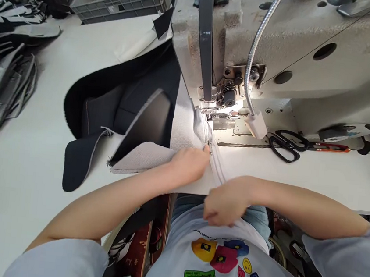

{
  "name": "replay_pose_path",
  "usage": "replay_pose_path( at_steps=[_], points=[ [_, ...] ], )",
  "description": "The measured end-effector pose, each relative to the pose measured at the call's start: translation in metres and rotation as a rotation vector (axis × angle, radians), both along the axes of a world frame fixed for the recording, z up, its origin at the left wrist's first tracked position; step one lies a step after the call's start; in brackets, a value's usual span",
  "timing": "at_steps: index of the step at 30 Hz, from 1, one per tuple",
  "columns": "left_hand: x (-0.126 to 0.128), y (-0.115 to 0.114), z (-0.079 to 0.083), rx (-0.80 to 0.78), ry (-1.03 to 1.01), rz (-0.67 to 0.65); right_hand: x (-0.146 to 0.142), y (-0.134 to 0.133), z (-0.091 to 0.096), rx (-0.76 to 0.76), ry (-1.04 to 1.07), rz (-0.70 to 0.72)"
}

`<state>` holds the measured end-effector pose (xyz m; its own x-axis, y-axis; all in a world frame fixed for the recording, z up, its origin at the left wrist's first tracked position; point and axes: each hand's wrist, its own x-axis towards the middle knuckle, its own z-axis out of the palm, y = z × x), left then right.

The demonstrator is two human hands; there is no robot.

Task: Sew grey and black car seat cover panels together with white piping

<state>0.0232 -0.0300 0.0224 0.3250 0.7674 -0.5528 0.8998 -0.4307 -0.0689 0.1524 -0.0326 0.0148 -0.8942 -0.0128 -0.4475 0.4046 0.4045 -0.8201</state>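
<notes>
My left hand (189,162) lies on a grey mesh fabric piece (182,134), fingers pressed down on it just left of the seam line, below the presser foot (212,112) of the sewing machine (280,47). My right hand (226,202) is closed at the table's front edge, pinching the near end of the same grey piece along its zipper-like strip (217,161). A black padded part (126,101) of the workpiece spreads out to the left on the white table (19,169).
Black-handled scissors (286,145) lie on the machine bed to the right. A stack of black and grey cut pieces (3,71) fills the far left. A grey plastic crate (127,0) stands at the back. A flexible lamp (256,121) lights the needle area.
</notes>
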Motion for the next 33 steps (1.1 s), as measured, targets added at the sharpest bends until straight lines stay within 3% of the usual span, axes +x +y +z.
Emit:
replay_pose_path(
  at_steps=[1, 2, 6, 8, 10, 13, 17, 22, 28, 33],
  points=[
    [0.000, -0.005, -0.007, 0.030, 0.002, 0.012, 0.010, 0.003, 0.004, 0.010, -0.025, 0.061],
    [0.000, -0.009, -0.012, 0.062, -0.002, 0.029, 0.018, 0.009, 0.004, 0.111, -0.034, 0.015],
    [-0.005, -0.019, -0.025, 0.139, -0.017, 0.038, 0.031, 0.048, -0.027, 0.941, -0.059, -0.677],
    [-0.008, -0.021, -0.027, 0.163, -0.031, 0.043, 0.028, 0.063, -0.049, 1.081, -0.082, -0.784],
    [-0.010, -0.021, -0.028, 0.190, -0.060, 0.053, 0.022, 0.067, -0.065, 1.087, -0.049, -0.759],
    [-0.013, -0.020, -0.027, 0.201, -0.092, 0.067, 0.012, 0.061, -0.075, 1.100, 0.047, -0.736],
    [-0.012, -0.014, -0.025, 0.173, -0.103, 0.103, 0.009, 0.053, -0.075, 1.075, 0.128, -0.752],
    [-0.009, 0.003, -0.024, 0.172, -0.107, 0.167, 0.009, 0.059, -0.073, 1.065, 0.073, -0.761],
    [-0.003, 0.019, -0.029, 0.265, -0.122, 0.200, 0.012, 0.066, -0.075, 1.158, 0.073, -0.800],
    [0.000, 0.019, -0.033, 0.323, -0.115, 0.169, 0.013, 0.067, -0.076, 1.104, 0.026, -0.886]
  ],
)
